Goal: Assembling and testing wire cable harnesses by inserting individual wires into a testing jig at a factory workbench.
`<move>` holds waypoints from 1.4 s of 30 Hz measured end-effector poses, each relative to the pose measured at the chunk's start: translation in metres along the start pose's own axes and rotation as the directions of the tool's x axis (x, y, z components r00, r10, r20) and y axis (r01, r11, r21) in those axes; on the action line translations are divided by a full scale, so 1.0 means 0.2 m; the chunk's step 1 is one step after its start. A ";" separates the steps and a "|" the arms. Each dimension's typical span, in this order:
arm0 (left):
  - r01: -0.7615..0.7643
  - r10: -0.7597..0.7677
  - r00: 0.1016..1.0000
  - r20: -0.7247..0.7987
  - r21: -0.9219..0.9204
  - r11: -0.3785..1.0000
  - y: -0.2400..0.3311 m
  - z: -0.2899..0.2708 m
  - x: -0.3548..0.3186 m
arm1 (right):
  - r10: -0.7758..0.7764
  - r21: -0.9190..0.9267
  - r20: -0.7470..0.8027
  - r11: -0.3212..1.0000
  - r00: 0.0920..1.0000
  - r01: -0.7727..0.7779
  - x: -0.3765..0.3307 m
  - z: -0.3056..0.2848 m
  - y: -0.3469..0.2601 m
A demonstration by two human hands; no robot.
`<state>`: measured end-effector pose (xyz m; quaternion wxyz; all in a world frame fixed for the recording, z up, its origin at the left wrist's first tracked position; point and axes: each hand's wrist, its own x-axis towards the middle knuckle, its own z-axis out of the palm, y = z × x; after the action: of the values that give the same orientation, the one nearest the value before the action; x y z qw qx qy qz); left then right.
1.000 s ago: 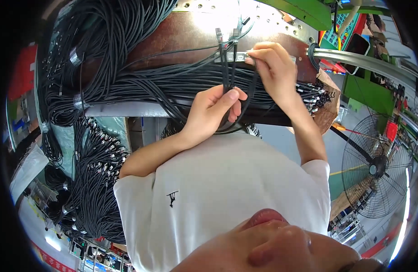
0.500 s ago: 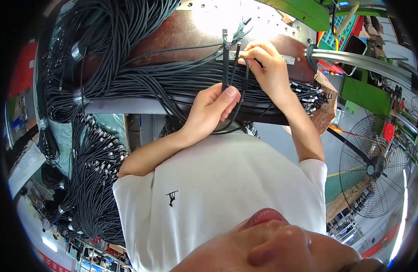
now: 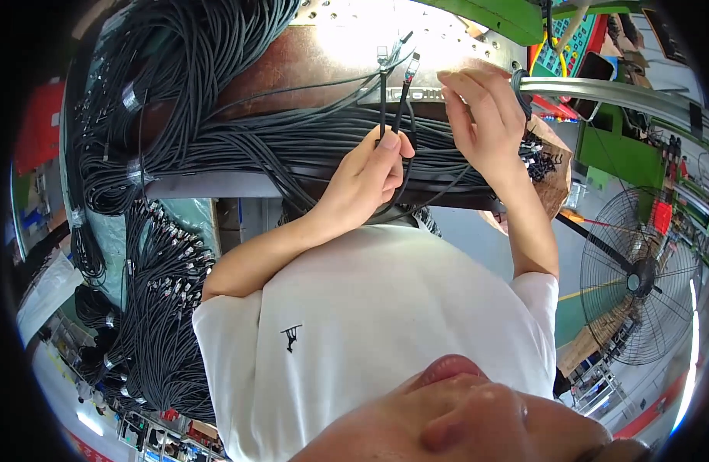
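Note:
My left hand point(image 3: 367, 179) is closed around two thin black cables point(image 3: 384, 100) and holds them upright. Their metal connector ends point(image 3: 397, 60) stick up above my fingers. My right hand point(image 3: 481, 115) hovers just to the right of those ends with its fingers spread, gripping nothing. A small black ring point(image 3: 519, 82) sits by its thumb. Both hands are over a thick bundle of black cables point(image 3: 277, 138) that lies across the brown worktable point(image 3: 308, 61).
Large coils of black cables point(image 3: 170, 69) pile up at the left and more bundles with connectors point(image 3: 158, 308) hang below the table edge. A metal rail point(image 3: 608, 91) and green machinery point(image 3: 624, 154) stand at the right, beside a floor fan point(image 3: 639, 279).
My right hand has let go of the connector ends and moved to the right, opening its fingers. My left hand has kept its hold on the two cables, now standing straighter.

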<state>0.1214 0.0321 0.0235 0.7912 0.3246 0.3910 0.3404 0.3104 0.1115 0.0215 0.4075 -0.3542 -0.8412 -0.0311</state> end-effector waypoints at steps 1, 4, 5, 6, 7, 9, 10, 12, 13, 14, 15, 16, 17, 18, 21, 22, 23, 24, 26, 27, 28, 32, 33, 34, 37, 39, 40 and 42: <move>0.004 -0.004 1.000 -0.004 0.023 1.000 0.00 0.00 0.00 | -0.050 -0.039 0.015 0.998 0.999 0.051 0.00 0.00 0.01; 0.003 -0.003 1.000 -0.015 0.022 1.000 -0.02 0.01 0.00 | -0.082 -0.094 0.125 0.991 0.989 0.094 0.04 0.01 -0.03; 0.011 -0.010 1.000 -0.011 0.010 1.000 -0.01 0.01 0.00 | -0.117 -0.139 0.158 0.980 0.980 0.139 0.05 0.01 -0.03; 0.013 -0.013 1.000 -0.012 0.011 1.000 0.00 0.01 0.00 | -0.116 -0.137 0.158 0.981 0.981 0.138 0.04 0.02 -0.01; 0.045 -0.043 0.999 -0.032 0.056 0.997 0.01 0.00 -0.01 | -0.142 -0.157 0.175 0.973 0.974 0.170 0.01 0.04 0.02; 0.035 -0.032 0.996 -0.080 0.043 0.998 0.02 -0.02 -0.02 | -0.148 -0.157 0.194 0.971 0.970 0.179 -0.02 0.03 0.04; -0.135 0.133 0.978 -0.160 -0.006 0.991 -0.01 -0.02 -0.02 | -0.148 -0.154 0.194 0.972 0.970 0.179 -0.04 0.03 0.05; -0.309 0.416 0.893 -0.171 0.438 0.844 0.03 -0.07 -0.05 | 0.125 -0.103 0.097 0.988 0.987 -0.115 -0.11 0.03 0.07; -0.251 0.326 0.933 -0.153 0.373 0.893 0.07 -0.07 -0.08 | 0.245 0.042 0.101 0.967 0.964 -0.250 -0.13 0.03 0.05; -0.248 0.323 0.934 -0.155 0.372 0.895 0.08 -0.06 -0.08 | 0.247 0.043 0.103 0.967 0.963 -0.253 -0.14 0.06 0.04; -0.131 0.157 0.983 -0.093 0.241 0.962 0.10 -0.04 -0.09 | 0.230 0.122 0.183 0.959 0.956 -0.254 -0.15 0.10 0.04; 0.002 -0.001 1.000 -0.010 0.117 0.993 0.11 -0.03 -0.08 | 0.201 0.202 0.258 0.945 0.945 -0.257 -0.15 0.13 0.04; 0.003 -0.002 1.000 -0.007 0.144 0.990 0.09 -0.02 -0.07 | 0.303 0.216 0.327 0.898 0.895 -0.383 -0.18 0.13 0.05; -0.031 0.028 0.998 0.048 0.061 0.998 0.06 -0.03 -0.06 | 0.303 0.216 0.326 0.898 0.896 -0.382 -0.18 0.12 0.06; 0.006 -0.007 0.999 0.048 0.025 1.000 0.03 -0.03 -0.06 | 0.461 0.181 0.417 0.802 0.783 -0.569 -0.21 0.13 0.05; 0.020 -0.020 0.999 0.045 0.015 1.000 0.03 -0.02 -0.05 | 0.464 0.177 0.415 0.803 0.783 -0.570 -0.22 0.14 0.06; 0.034 -0.034 0.998 0.043 0.004 0.999 0.03 -0.01 -0.05 | 0.436 0.163 0.380 0.837 0.816 -0.523 -0.23 0.14 0.06; 0.034 -0.034 0.998 0.050 0.005 0.999 0.03 -0.01 -0.04 | 0.405 0.145 0.345 0.868 0.847 -0.475 -0.23 0.14 0.06; 0.063 -0.063 0.997 0.052 -0.001 0.998 0.03 0.00 -0.04 | 0.323 0.122 0.368 0.913 0.872 -0.390 -0.18 0.10 0.07; 0.063 -0.062 0.997 0.052 0.001 0.998 0.03 0.00 -0.04 | 0.257 0.109 0.350 0.944 0.901 -0.312 -0.17 0.07 0.07; 0.078 -0.078 0.995 0.058 0.011 0.997 0.03 0.00 -0.04 | 0.191 0.093 0.329 0.968 0.925 -0.233 -0.15 0.06 0.08; 0.221 -0.232 0.954 0.188 0.081 0.972 0.10 0.05 0.00 | -0.005 -0.010 0.267 1.000 0.964 0.008 -0.01 -0.02 0.00; 0.139 -0.159 0.977 0.140 0.141 0.980 0.09 0.06 -0.03 | 0.083 -0.010 0.317 0.996 0.945 -0.084 -0.08 -0.03 0.01; 0.127 -0.148 0.979 0.141 0.148 0.981 0.11 0.04 0.00 | 0.075 -0.013 0.307 0.997 0.949 -0.074 -0.11 -0.02 0.07; -0.116 0.139 0.990 -0.035 0.378 0.918 0.12 0.01 0.01 | 0.294 0.099 0.239 0.941 0.925 -0.325 -0.20 0.00 0.14; -0.005 -0.006 0.999 0.036 0.310 0.951 0.12 0.00 0.01 | 0.337 0.084 0.273 0.925 0.901 -0.371 -0.25 0.01 0.13; 0.102 -0.133 0.985 0.114 0.247 0.964 0.12 0.00 0.02 | 0.359 0.096 0.282 0.912 0.890 -0.399 -0.24 0.01 0.12; 0.084 -0.119 0.987 0.107 0.281 0.956 0.10 0.01 0.03 | 0.346 0.160 0.290 0.902 0.892 -0.401 -0.23 0.01 0.13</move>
<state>0.1200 0.0471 0.0377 0.7773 0.4312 0.4014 0.2209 0.3444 0.1052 -0.0188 0.3303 -0.4647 -0.8004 0.1851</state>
